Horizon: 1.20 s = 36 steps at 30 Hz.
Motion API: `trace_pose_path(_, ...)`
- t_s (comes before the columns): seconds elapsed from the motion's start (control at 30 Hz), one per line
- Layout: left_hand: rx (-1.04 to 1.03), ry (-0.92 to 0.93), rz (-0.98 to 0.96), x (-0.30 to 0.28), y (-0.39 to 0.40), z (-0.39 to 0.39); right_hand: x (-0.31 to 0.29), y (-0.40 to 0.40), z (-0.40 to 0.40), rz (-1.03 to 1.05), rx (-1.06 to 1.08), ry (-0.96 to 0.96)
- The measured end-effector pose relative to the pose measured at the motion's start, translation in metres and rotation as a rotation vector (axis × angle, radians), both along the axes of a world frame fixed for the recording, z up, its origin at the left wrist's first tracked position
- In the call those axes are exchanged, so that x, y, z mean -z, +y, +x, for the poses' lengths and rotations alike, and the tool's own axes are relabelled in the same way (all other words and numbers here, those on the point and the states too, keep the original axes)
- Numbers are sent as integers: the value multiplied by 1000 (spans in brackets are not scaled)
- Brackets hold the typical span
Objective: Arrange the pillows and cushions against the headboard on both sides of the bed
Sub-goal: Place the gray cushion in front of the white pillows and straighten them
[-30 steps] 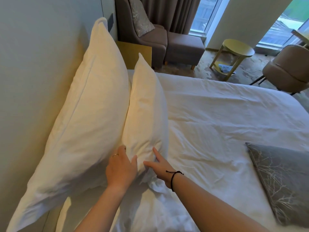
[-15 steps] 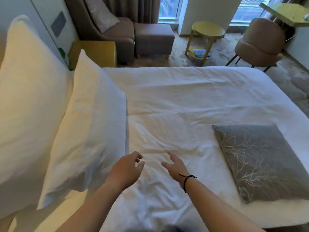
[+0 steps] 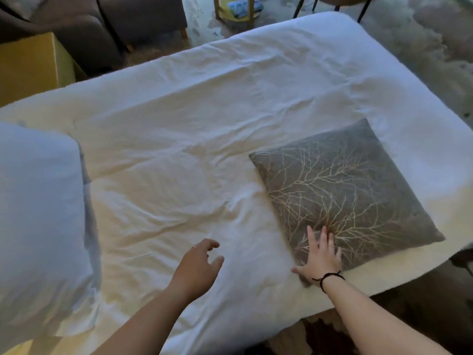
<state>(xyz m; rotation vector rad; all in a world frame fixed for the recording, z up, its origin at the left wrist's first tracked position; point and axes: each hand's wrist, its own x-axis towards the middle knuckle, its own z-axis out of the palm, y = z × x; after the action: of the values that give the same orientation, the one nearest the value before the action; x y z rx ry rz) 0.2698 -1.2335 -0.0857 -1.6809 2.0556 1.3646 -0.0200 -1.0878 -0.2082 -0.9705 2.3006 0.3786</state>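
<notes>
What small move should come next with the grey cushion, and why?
Probably close the right hand around the near corner of the grey branch-patterned cushion and lift it. The cushion lies flat on the duvet, the palm rests open on it, and the left hand hovers empty.

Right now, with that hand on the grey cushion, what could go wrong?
1. The grey cushion lies close to the edge of the bed; a clumsy pull might slide it off onto the floor.
2. The right hand lies flat on it, not gripping, so it could slip when lifted.
3. Dragging it might wrinkle the already creased sheet more. The left hand hovers open and could help.
</notes>
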Motion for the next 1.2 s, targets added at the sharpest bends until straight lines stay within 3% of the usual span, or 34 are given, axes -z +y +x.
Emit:
trace_pose_path(0.27, -69, -102, 6, 1, 2, -3, 12, -14, 2, -84, -16, 120)
trace_pose_path(0.53, -198, -6, 39, -26, -2, -2, -41, -46, -25, -233, 195, -55)
trace_pose_path(0.73, -383, 205, 138, -66, -4, 3, -124, -110, 24, -513, 387, -470)
trace_pose_path(0.83, -474, 338, 139, -99, -18, 3, -178, -137, 88, -753, 589, -845)
trace_pose_path(0.9, -503, 412, 74, -125, -30, 7, -214, -145, 138, -859, 649, -1154)
trace_pose_path(0.97, -521, 438, -45, -152, -42, 21, -245, -144, 184, -907, 677, -1344)
trace_pose_path(1.03, -470, 389, -130, -179, -53, 45, -264, -138, 216, -856, 636, -1398)
trace_pose_path(1.1, -364, 337, -91, -197, -58, 77, -271, -130, 229, -722, 481, -1426)
trace_pose_path(1.2, -249, 194, 11, -203, -45, 114, -271, -128, 215, -600, 70, -1212)
